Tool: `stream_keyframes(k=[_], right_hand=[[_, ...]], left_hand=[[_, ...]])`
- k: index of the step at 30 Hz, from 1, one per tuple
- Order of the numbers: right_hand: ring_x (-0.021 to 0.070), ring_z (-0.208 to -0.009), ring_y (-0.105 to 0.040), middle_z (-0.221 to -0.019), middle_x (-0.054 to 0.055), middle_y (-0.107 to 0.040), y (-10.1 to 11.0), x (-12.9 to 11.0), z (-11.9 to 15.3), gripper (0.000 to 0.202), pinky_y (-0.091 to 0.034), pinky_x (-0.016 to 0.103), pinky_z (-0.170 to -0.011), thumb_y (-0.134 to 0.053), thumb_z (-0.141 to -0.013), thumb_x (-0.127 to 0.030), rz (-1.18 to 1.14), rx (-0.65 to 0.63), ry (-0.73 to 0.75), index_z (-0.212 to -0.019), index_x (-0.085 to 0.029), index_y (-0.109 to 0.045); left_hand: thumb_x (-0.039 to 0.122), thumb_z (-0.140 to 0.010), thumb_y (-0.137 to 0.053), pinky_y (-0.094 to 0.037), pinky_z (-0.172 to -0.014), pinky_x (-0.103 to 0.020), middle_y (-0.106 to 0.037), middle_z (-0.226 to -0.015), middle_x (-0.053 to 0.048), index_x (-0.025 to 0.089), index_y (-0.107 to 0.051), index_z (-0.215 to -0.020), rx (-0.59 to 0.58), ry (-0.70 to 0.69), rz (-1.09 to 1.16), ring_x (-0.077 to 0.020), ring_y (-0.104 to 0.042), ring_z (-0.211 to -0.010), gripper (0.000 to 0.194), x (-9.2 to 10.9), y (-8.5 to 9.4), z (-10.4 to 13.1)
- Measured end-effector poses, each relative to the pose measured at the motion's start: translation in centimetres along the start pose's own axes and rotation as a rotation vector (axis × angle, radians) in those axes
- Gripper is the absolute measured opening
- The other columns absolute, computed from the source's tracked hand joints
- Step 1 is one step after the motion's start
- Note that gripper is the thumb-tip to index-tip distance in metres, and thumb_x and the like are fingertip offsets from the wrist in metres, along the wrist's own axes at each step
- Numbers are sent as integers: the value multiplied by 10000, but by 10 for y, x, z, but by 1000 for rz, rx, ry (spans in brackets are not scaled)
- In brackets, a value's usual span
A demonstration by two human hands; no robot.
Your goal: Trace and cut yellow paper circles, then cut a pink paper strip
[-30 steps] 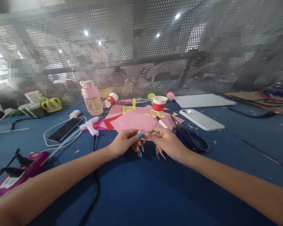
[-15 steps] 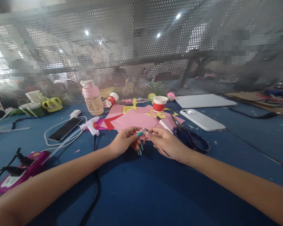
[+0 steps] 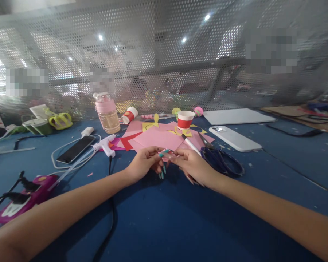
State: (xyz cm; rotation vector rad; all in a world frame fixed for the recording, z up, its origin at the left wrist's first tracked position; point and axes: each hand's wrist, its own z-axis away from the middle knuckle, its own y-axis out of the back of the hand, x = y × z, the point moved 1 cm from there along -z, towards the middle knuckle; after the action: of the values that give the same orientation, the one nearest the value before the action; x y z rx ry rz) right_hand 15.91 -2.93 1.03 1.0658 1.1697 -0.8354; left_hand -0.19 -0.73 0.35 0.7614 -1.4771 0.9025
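Observation:
My left hand (image 3: 144, 164) and my right hand (image 3: 195, 166) meet over the front edge of the pink paper sheets (image 3: 158, 137). Each is closed in a pinch, thumb against forefinger, with long painted nails. Whatever lies between the fingertips is too small and too covered to make out. Just right of my right hand lie a white marker (image 3: 191, 145) and dark-handled scissors (image 3: 221, 160). Beyond the hands, a red and white paper cup (image 3: 185, 120) stands upright by yellow paper scraps (image 3: 150, 126) with round cut-outs.
To the left are a white glue gun (image 3: 106, 145), a black phone (image 3: 76, 149), a pink-lidded bottle (image 3: 107, 112) and a magenta power strip (image 3: 30, 200). A second cup (image 3: 129, 115) lies tipped over. A white phone (image 3: 235, 138) and a white flat panel (image 3: 237, 116) are at the right.
My right thumb and forefinger have shifted slightly against the left fingertips, and the right hand's lower fingers have moved a little. The objects on the table stay put.

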Motion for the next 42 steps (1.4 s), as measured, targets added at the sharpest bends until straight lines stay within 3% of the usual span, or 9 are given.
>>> stream_keyframes(k=[8, 14, 18, 25, 36, 42], right_hand=[[66, -196, -371, -408, -93, -485, -1, 5, -2, 450, -244, 178, -205, -571, -713, -580, -13, -53, 92, -921, -183, -538], [86, -200, -380, -361, -107, -438, 0, 7, -2, 497, -241, 173, -215, -538, -705, -611, 24, 13, 132, -948, -178, -514], [82, -211, -381, -358, -109, -427, -1, 7, -1, 480, -266, 172, -230, -545, -704, -607, 27, -20, 144, -929, -183, -519], [60, -221, -374, -393, -88, -441, -2, 6, -1, 438, -263, 176, -234, -607, -654, -606, 9, -29, 108, -624, -196, -455], [33, -259, -337, -481, -56, -513, 1, 6, -4, 475, -251, 175, -271, -554, -685, -645, 9, 25, 146, -755, -174, -553], [51, -275, -391, -564, -51, -551, 3, 6, -3, 427, -338, 207, -279, -561, -715, -603, 72, -109, 148, -826, -190, -560]], left_hand=[[338, -721, -663, -435, -409, -167, -571, -553, 60, 106, -489, -1187, 25, -66, -96, -63, -539, -393, 549, 3, -1, 2], [318, -747, -631, -446, -420, -176, -572, -571, 53, 117, -524, -1146, 60, -98, -184, -61, -535, -401, 459, 1, -1, 2], [276, -753, -615, -430, -418, -164, -579, -565, 50, 117, -545, -1106, 99, -124, -187, -54, -529, -400, 394, 2, -1, 3], [281, -750, -618, -430, -432, -159, -583, -565, 48, 115, -568, -1064, 99, -112, -195, -49, -529, -410, 359, 5, -2, 3], [369, -722, -647, -443, -427, -179, -584, -580, 44, 117, -557, -1070, 36, -78, -132, -60, -531, -405, 439, 2, 0, 2], [355, -710, -658, -434, -444, -179, -581, -570, 39, 117, -589, -1048, 48, -90, -153, -60, -531, -421, 418, 4, -1, 3]])
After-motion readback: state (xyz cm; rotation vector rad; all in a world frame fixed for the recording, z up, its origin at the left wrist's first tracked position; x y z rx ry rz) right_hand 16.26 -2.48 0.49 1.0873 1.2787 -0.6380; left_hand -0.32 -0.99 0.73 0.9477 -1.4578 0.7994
